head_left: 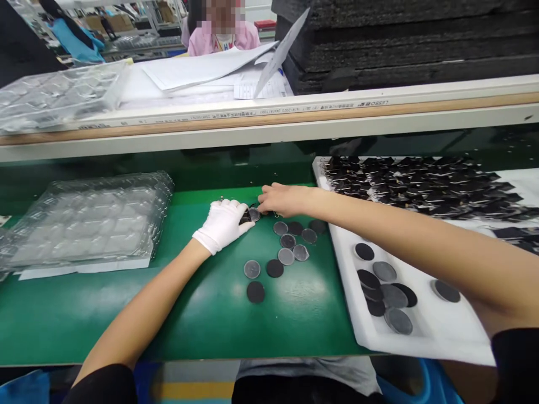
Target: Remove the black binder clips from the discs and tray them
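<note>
My left hand (223, 224), in a white glove, rests on the green belt (202, 314) with its fingers curled around a round grey disc (254, 214). My bare right hand (281, 200) reaches in from the right and pinches at the same disc from the far side. Several more round discs (287, 241), some grey and some black, lie scattered on the belt just in front of both hands.
A white foam tray (421, 331) at the right holds several discs and a heap of black square parts (421, 182). Stacked clear plastic blister trays (88, 221) sit at the left. A raised shelf rail (269, 120) runs across behind; a person in pink sits beyond it.
</note>
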`<act>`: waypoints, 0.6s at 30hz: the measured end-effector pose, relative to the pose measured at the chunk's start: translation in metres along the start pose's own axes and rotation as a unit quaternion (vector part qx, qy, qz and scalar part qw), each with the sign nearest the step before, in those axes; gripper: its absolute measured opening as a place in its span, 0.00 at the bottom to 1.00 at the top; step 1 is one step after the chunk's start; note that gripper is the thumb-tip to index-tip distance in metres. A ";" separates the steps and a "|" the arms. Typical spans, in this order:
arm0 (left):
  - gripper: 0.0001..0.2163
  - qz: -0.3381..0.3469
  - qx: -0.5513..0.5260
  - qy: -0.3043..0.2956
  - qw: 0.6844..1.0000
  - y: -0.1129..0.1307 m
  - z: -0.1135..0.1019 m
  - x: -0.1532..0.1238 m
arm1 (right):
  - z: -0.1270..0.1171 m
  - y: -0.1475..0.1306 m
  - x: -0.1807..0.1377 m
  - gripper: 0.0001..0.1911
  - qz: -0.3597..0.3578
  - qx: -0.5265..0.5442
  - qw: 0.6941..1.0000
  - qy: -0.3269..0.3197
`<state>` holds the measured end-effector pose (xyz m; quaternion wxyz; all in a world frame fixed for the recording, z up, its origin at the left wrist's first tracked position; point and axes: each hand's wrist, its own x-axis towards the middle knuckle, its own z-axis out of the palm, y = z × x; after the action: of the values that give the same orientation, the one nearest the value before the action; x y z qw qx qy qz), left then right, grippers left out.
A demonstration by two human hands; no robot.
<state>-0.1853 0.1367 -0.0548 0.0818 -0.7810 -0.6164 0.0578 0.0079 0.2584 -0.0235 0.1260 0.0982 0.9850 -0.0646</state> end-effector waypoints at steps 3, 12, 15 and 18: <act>0.21 0.002 -0.011 0.007 1.000 -0.002 0.004 0.000 | 0.006 -0.008 0.000 0.23 -0.002 0.060 0.997 0.044; 0.22 -0.021 -0.024 0.000 0.999 -0.006 0.007 0.004 | 0.036 -0.018 -0.015 0.13 0.182 0.136 0.967 0.113; 0.22 -0.022 -0.024 0.000 0.999 -0.006 0.007 0.004 | 0.042 -0.005 -0.015 0.20 0.108 0.140 0.975 0.137; 0.21 -0.016 -0.023 0.002 1.000 -0.008 0.003 0.003 | 0.042 0.007 -0.018 0.25 0.064 0.152 0.976 0.144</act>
<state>-0.1927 0.1412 -0.0561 0.0664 -0.7728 -0.6298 0.0407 0.0362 0.2557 -0.0595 -0.0302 0.1875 0.9631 -0.1906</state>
